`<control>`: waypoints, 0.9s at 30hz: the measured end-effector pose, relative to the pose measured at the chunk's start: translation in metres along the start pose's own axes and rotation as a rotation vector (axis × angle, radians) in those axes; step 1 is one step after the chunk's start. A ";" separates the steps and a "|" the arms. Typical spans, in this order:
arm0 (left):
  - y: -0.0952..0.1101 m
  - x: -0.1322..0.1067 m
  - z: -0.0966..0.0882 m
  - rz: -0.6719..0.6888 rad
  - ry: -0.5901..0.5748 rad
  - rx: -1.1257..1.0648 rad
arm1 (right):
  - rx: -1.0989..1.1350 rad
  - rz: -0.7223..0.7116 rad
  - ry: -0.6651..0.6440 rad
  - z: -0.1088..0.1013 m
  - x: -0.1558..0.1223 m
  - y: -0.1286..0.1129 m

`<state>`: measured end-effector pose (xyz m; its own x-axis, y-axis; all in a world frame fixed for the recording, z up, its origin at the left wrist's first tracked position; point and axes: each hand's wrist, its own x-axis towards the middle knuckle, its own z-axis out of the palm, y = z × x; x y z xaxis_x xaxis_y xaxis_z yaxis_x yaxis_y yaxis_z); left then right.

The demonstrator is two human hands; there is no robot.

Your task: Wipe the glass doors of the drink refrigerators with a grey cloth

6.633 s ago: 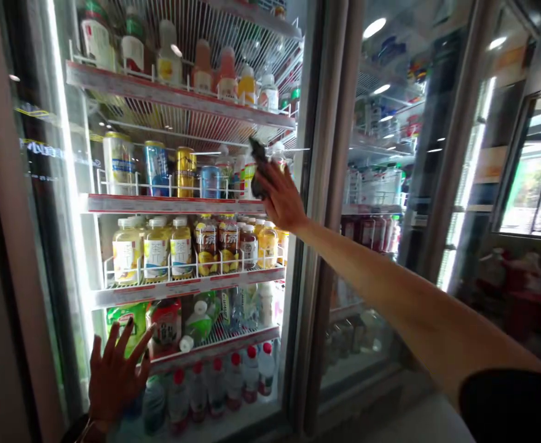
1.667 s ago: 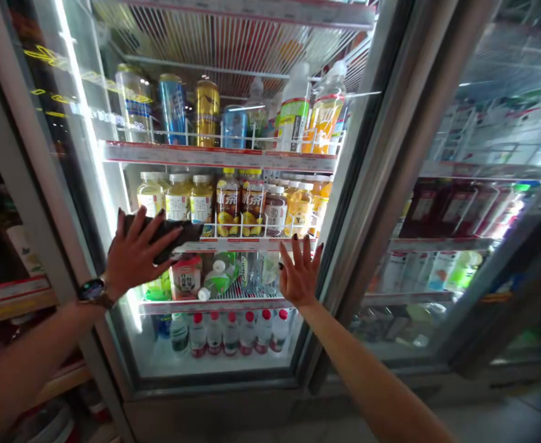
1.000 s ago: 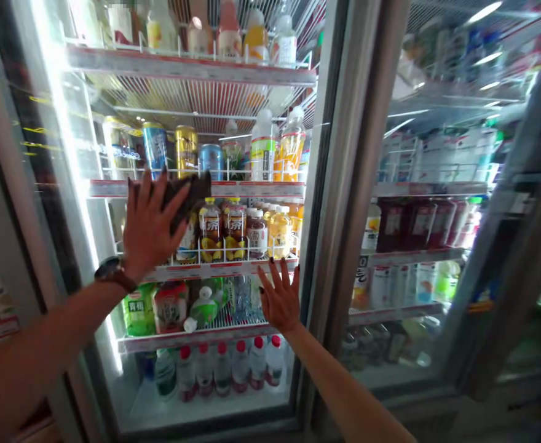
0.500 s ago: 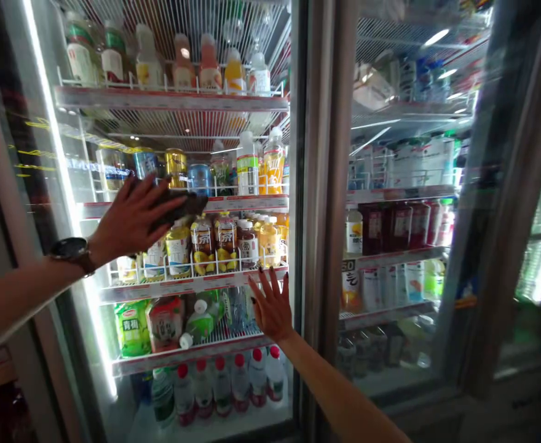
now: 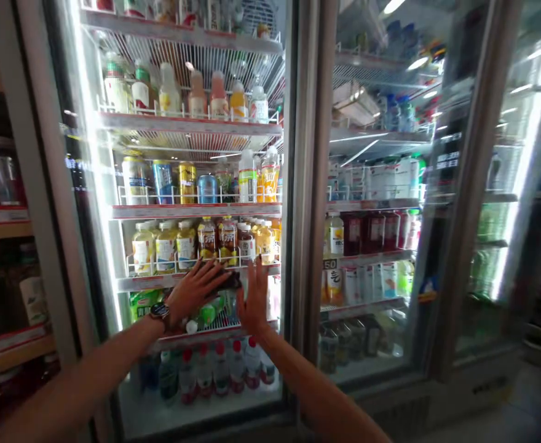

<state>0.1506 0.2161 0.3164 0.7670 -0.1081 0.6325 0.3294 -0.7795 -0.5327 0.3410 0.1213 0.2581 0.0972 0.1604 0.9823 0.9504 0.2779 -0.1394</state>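
My left hand (image 5: 199, 289), with a dark round watch (image 5: 160, 311) on its wrist, is stretched out flat in front of the lower shelves of a lit drinks fridge. Just beyond its fingers lies a dark shape (image 5: 230, 280) that I cannot make out. My right hand (image 5: 253, 301) is raised beside it, fingers up and extended, palm towards the fridge. Nothing shows in its fingers. Behind both hands stand tea bottles (image 5: 207, 239) with brown and yellow labels, and a green bottle (image 5: 207, 315) lies on its side. Whether either hand touches the glass cannot be told.
Red-capped bottles (image 5: 221, 372) stand at the fridge bottom. Cans (image 5: 186, 183) and juice bottles (image 5: 218, 95) fill the upper shelves. A metal door frame (image 5: 308, 203) parts this fridge from another on the right. Wooden-edged shelves (image 5: 10, 357) stand at the left.
My left hand has moved down and right, close to my right hand. My right hand has turned more upright. The view has shifted, showing more upper shelves and the left-hand shelving.
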 end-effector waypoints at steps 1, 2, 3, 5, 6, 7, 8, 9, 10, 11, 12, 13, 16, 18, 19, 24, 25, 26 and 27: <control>-0.002 0.011 -0.001 -0.073 0.057 -0.004 | 0.057 0.006 0.029 0.004 0.011 -0.017; -0.004 0.025 -0.003 -0.137 0.113 -0.005 | 0.111 0.005 0.042 0.010 0.024 -0.032; -0.007 0.038 -0.005 -0.192 0.164 -0.013 | 0.154 0.003 0.043 0.016 0.037 -0.044; -0.015 0.060 -0.013 -0.244 0.236 -0.033 | 0.197 0.015 0.005 0.027 0.060 -0.057; -0.020 0.066 -0.019 -0.236 0.249 -0.044 | 0.195 0.019 -0.024 0.032 0.069 -0.059; -0.026 0.068 -0.027 -0.207 0.249 -0.056 | 0.179 0.015 -0.054 0.036 0.075 -0.058; -0.033 0.065 -0.036 -0.154 0.227 -0.065 | 0.151 -0.001 -0.082 0.039 0.080 -0.055; -0.041 0.060 -0.046 -0.083 0.186 -0.064 | 0.114 -0.024 -0.105 0.040 0.085 -0.050; -0.050 0.053 -0.058 -0.005 0.132 -0.050 | 0.070 -0.048 -0.118 0.040 0.089 -0.044; -0.060 0.044 -0.071 0.068 0.076 -0.023 | 0.020 -0.067 -0.118 0.038 0.096 -0.038; -0.071 0.036 -0.085 0.124 0.029 0.018 | -0.033 -0.077 -0.108 0.036 0.105 -0.030; -0.083 0.029 -0.098 0.151 0.003 0.069 | -0.085 -0.079 -0.086 0.033 0.117 -0.020; -0.120 0.016 -0.131 0.059 0.055 0.215 | -0.197 -0.020 0.090 0.024 0.178 0.013; -0.142 0.011 -0.143 -0.052 0.126 0.279 | -0.227 0.040 0.258 0.021 0.230 0.033; -0.150 0.009 -0.145 -0.105 0.160 0.298 | -0.233 0.063 0.332 0.020 0.256 0.038; -0.165 -0.002 -0.129 -0.245 0.267 0.328 | -0.207 -0.034 0.380 0.042 0.309 0.003; -0.165 -0.004 -0.125 -0.242 0.277 0.337 | -0.201 -0.120 0.308 0.049 0.298 -0.012; -0.164 -0.005 -0.122 -0.236 0.284 0.345 | -0.195 -0.223 0.215 0.055 0.280 -0.025; -0.163 -0.006 -0.121 -0.231 0.291 0.351 | -0.186 -0.337 0.109 0.060 0.258 -0.037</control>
<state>0.0260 0.2689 0.4673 0.4843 -0.1637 0.8595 0.6753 -0.5546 -0.4861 0.3138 0.2091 0.5092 -0.2084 -0.0148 0.9779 0.9706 0.1203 0.2086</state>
